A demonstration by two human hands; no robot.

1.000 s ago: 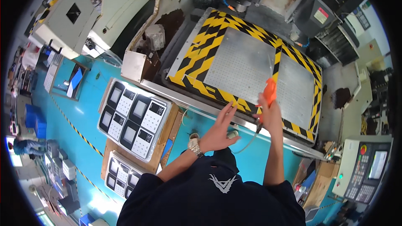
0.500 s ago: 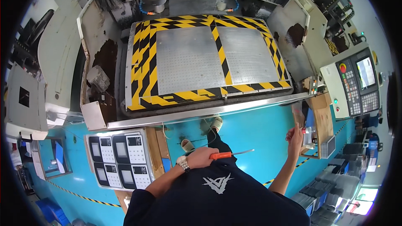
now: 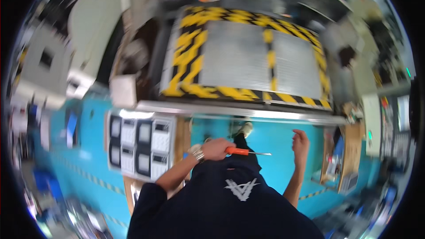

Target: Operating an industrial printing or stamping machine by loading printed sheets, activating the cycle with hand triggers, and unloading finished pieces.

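Observation:
My left hand, with a watch on its wrist, is closed round the orange handle of a screwdriver. The metal shaft points right, in front of my dark shirt. Out to the right, my right hand is raised above the floor with its fingers loosely bent and apart, and nothing shows in it. Ahead of both hands is a machine bed, a grey metal plate bordered by yellow and black striped tape. The picture is smeared by motion.
A metal front rail runs along the machine. White and black keypad panels lie on a stand at the left. A wooden shelf with small items stands at the right, below a control panel. The floor is blue.
The view has swung, so the machine and panels sit further right. My right hand has come away from the wooden shelf toward my body. The left hand still holds the screwdriver.

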